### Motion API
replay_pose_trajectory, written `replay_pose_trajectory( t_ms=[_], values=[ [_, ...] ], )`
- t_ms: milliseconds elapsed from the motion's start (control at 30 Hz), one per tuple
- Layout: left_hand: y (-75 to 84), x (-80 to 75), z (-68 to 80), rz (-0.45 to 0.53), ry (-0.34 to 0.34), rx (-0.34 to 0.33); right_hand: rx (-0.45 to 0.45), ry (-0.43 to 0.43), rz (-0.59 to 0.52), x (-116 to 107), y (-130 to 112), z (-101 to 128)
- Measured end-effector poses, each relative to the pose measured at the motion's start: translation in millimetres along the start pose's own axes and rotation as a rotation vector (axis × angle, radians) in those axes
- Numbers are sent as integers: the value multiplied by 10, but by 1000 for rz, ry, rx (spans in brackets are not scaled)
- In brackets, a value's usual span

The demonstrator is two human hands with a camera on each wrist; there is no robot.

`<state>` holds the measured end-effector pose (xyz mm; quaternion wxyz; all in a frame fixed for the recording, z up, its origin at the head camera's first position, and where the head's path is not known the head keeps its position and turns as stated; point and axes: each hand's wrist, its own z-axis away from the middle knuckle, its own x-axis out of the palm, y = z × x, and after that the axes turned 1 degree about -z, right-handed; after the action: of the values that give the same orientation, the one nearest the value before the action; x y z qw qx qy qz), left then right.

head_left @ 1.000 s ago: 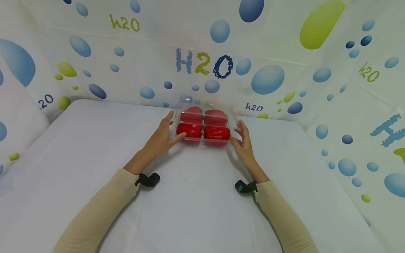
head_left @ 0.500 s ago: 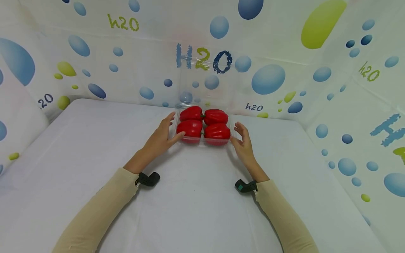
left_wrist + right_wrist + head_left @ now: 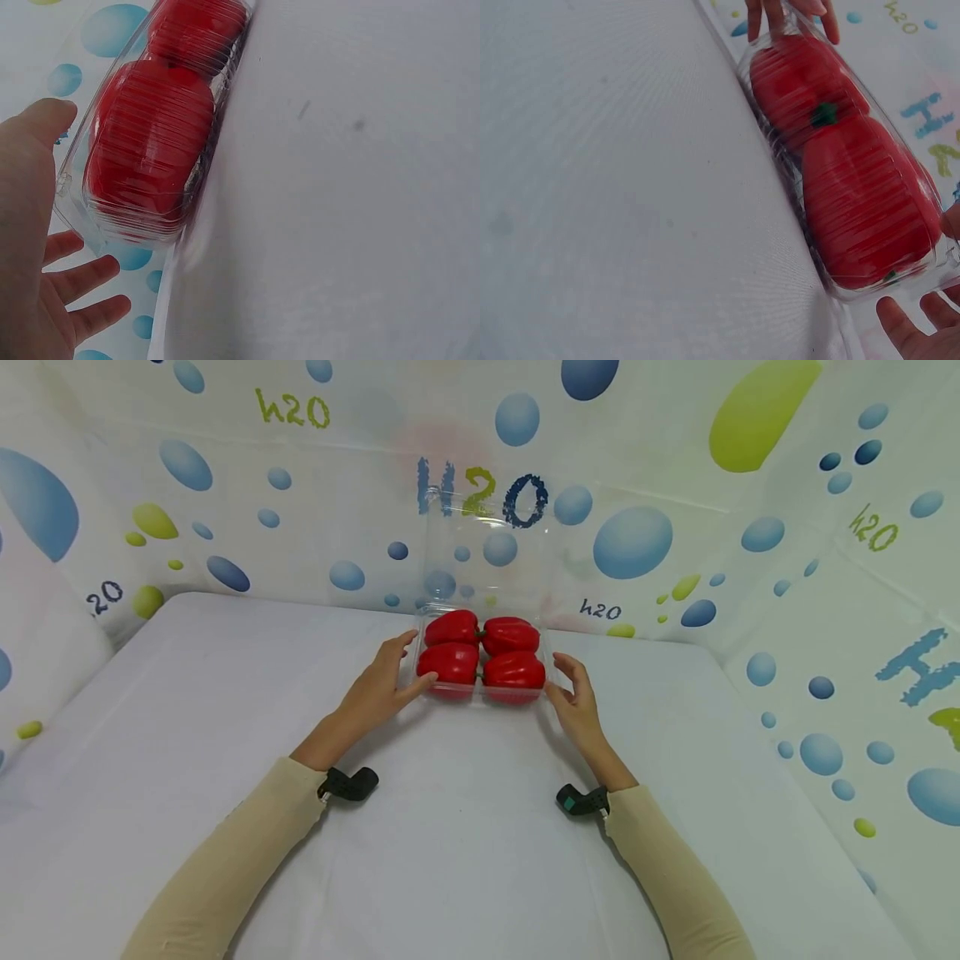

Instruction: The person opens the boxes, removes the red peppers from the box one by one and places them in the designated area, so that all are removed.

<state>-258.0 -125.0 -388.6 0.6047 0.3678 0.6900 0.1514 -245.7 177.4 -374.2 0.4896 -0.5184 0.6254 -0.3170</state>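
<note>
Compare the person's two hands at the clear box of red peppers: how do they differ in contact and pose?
The left hand touches the clear box, thumb against its near left corner; the right hand sits beside the right edge, and whether it touches is unclear. The left hand's fingers lie straight along the box side; the right hand's fingers curve loosely. Both flank the box, and neither holds a red pepper.

A white table (image 3: pixel 187 710) carries a clear plastic box (image 3: pixel 480 695) near its far edge, close to the bubble-patterned wall. The box sits flat on the table, its lid (image 3: pixel 483 547) raised upright behind it. Four red peppers (image 3: pixel 482 653) lie inside, two by two. A few faint dark specks mark the cloth nearer than the box.
</note>
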Motion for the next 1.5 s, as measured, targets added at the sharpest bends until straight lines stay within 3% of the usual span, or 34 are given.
replay_pose_trajectory(
  t_ms=[700,1133,1500],
  values=[
    [-87,37,7,-24,5,19,-54,2,10,26,5,14],
    [-110,36,33,45,-31,-21,-112,22,50,36,-46,13],
    [-144,29,16,96,-32,28,-183,44,104,48,-95,6]
  ],
)
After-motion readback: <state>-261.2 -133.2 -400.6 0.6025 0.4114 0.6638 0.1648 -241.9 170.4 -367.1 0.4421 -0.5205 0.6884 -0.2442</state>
